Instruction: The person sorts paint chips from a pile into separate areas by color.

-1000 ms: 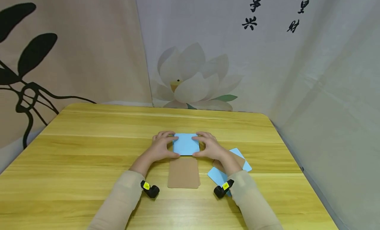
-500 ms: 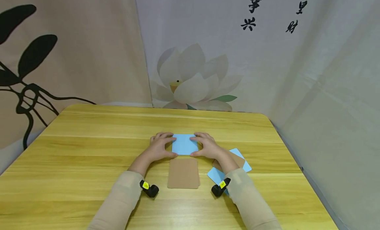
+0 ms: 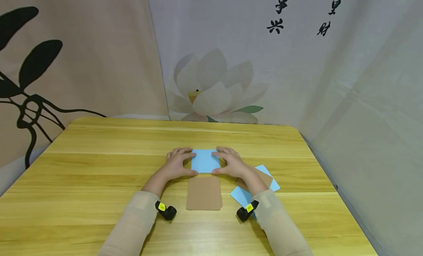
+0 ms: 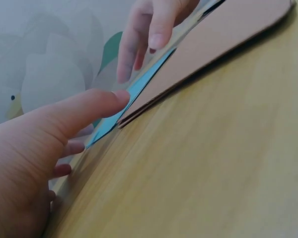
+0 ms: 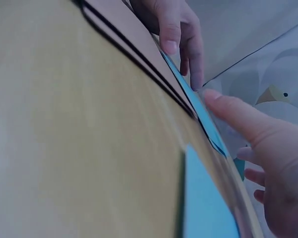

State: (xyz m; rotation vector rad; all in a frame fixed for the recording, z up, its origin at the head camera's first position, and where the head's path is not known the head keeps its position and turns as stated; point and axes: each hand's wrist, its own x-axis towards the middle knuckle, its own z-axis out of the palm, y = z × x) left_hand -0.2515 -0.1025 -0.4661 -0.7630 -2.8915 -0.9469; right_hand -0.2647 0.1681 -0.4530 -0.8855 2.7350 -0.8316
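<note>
A blue card, apparently layered at its edge in the right wrist view, lies flat on the table with a hand at each end. My left hand holds its left end, thumb at the near corner and index fingertip at the far side. On the right end my right hand does the same, mirrored. In the left wrist view my left thumb overlaps the blue card's near edge. Just nearer to me sits a stack of brown cards, one peeking out at its right side.
Right of the stack, more blue cards and a brown card lie askew and overlapping, partly hidden under the right forearm. A wrist camera sits at the left cuff. Behind the wooden table hangs a printed curtain.
The blue card and both hands have shifted very slightly left, and the dark sliver at the card's left edge no longer shows. The brown stack has stayed in place.
</note>
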